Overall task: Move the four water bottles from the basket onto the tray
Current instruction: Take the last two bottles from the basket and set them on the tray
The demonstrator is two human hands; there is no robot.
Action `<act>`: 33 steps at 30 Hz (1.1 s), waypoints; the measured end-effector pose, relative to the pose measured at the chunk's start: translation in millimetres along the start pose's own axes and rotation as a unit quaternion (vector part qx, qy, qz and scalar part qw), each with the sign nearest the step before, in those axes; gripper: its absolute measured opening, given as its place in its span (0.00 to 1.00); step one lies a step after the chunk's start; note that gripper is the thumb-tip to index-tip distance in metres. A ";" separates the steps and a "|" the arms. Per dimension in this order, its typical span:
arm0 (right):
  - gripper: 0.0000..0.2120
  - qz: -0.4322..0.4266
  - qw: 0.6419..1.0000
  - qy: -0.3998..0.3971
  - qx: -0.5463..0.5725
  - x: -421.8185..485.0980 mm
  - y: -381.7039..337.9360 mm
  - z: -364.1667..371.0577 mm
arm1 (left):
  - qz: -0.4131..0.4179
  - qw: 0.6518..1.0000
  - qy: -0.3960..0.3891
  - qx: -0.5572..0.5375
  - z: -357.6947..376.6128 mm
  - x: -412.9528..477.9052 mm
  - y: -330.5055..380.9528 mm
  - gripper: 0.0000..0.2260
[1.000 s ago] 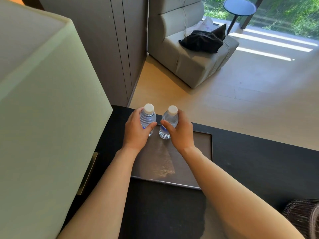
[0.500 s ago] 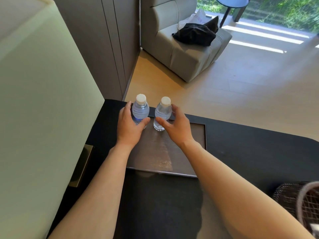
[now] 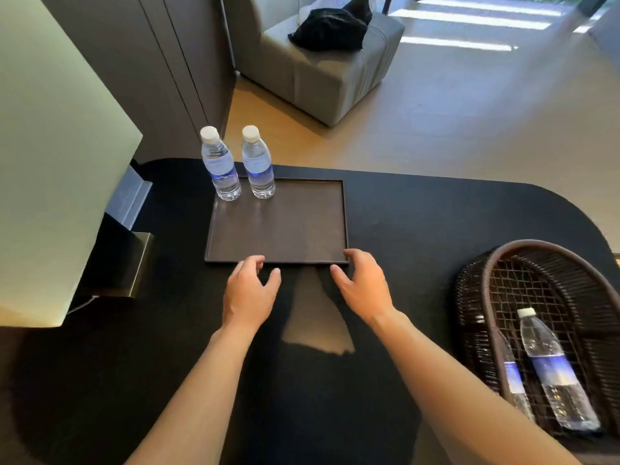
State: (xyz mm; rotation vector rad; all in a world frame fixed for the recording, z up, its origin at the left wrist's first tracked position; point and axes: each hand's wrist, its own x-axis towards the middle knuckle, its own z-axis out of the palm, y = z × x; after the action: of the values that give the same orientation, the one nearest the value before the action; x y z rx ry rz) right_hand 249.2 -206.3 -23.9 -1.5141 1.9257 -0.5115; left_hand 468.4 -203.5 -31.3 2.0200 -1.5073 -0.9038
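the job looks about half done. two water bottles stand upright on the tray [image 3: 278, 226], tucked into its corner at about 11 o'clock: the left bottle [image 3: 219, 166] and the right bottle [image 3: 257, 164], just beside each other with a thin gap between them. the rest of the tray is bare, so there is plenty of room toward 3 o'clock and along the near side.

two more remain in the basket [image 3: 469, 297], which sits on the dark table [image 3: 436, 213] at about 4 o'clock from the tray, well apart from it. one basket bottle [image 3: 553, 370] lies on its side in plain view with its cap pointing away from the person. the other, the hidden bottle [image 3: 511, 374], lies beside it, partly behind the basket's handle and rim, so only bits of it show.

the left hand [image 3: 250, 290] hovers at the tray's near edge, around 6 o'clock, palm down, fingers loosely curled and spread, holding nothing. the right hand [image 3: 364, 283] is by the tray's near corner at 5 o'clock, likewise unclenched and empty, fingertips near the rim; i cannot tell if either actually touches it. both forearms reach straight forward from the body.

my guess is that the next reach goes right, toward the basket.
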 end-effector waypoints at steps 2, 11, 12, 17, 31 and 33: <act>0.23 0.008 1.000 0.005 -0.005 -34.8 29.3 -21.8 | 0.015 0.999 -0.025 0.025 19.3 -39.1 12.4 0.18; 0.18 -0.001 0.998 0.068 -0.013 -169.8 169.6 -137.9 | 0.094 0.987 -0.101 0.083 123.4 -206.8 107.6 0.17; 0.17 0.003 0.997 0.076 -0.011 -181.2 185.5 -151.0 | 0.103 0.985 -0.110 0.082 137.6 -223.6 120.2 0.17; 0.14 0.048 0.992 0.112 -0.019 -219.2 253.6 -214.0 | 0.152 0.974 -0.142 0.093 201.7 -281.1 186.2 0.15; 0.16 0.170 0.984 0.050 -0.031 -172.7 349.6 -265.3 | 0.047 0.974 -0.205 0.083 334.5 -266.1 256.6 0.20; 0.16 0.182 0.983 0.033 -0.021 -156.6 357.7 -261.8 | 0.008 0.975 -0.200 0.097 351.1 -257.6 259.9 0.27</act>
State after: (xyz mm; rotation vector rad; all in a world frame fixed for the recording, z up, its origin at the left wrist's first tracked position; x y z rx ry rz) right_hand -163.6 18.7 -27.1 -1.1420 2.2127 -0.3639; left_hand -6.6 -26.0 -28.8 2.0391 -1.8871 -1.2579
